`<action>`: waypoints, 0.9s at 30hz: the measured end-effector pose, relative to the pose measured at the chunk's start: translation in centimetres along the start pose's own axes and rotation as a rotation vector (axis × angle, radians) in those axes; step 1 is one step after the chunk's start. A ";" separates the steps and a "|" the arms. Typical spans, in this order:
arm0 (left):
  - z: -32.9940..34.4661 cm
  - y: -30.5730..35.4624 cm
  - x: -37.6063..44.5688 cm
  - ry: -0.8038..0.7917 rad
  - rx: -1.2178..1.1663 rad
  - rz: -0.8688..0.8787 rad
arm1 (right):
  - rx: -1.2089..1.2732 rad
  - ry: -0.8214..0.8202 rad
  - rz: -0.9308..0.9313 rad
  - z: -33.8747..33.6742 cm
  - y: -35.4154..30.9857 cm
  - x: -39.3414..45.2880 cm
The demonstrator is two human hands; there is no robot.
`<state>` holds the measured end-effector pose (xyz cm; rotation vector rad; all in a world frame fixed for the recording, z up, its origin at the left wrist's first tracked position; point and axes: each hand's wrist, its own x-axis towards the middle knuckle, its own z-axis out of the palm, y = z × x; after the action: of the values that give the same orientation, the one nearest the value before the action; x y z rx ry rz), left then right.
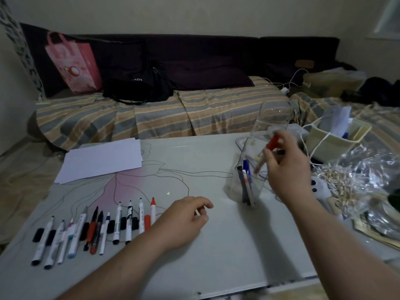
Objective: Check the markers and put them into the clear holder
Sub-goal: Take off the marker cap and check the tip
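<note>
Head view looks down on a pale glass-like table [194,245] printed with thin dark flower lines and a pink patch. Right hand [285,167] pinches a red marker [267,153] between thumb and fingers, tilted, its lower tip inside the mouth of the clear holder [249,182]; the cap end is blurred. Just below that grip, inside the holder, stand a blue-capped marker [246,167] and a dark one [241,182]. Left of the grip and nearer the camera, the left hand [186,219] rests on the table with fingers loosely curled, and something small and pale shows at the fingertips; whether they actually grip it I cannot tell. Further left of that hand lies a row of markers [93,230], side by side, with loose caps among them. Beyond the row sits a stack of white paper [101,161]. Right of the grip are a cream basket [337,144] and a crinkled clear bag of wooden sticks [337,180]. Behind the table a striped cover [173,113] drapes a low couch holding a pink bag [73,63] and a black bag [138,85]. The room is dim
</note>
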<state>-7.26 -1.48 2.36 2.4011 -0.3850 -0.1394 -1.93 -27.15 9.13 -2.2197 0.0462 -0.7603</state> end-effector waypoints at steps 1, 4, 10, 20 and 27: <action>0.3 0.0 0.1 -0.011 0.006 0.014 | -0.040 -0.045 -0.023 0.4 0.5 -0.1; 1.1 0.3 0.4 -0.047 0.031 0.025 | -0.203 -0.175 -0.118 2.0 2.1 -0.4; 1.5 0.2 0.7 -0.071 0.032 0.019 | -0.599 -0.585 -0.002 3.0 3.5 -0.7; -2.4 -4.2 0.3 -0.080 0.251 -0.123 | -0.513 -0.265 -0.177 4.5 0.0 -2.0; -7.0 -10.0 -1.6 0.152 0.300 -0.393 | -0.298 -0.878 -0.369 12.2 -4.9 -9.9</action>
<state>-4.99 10.56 1.13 2.7385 0.1516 -0.0769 -4.47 -13.06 1.10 -2.6998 -0.7348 0.1103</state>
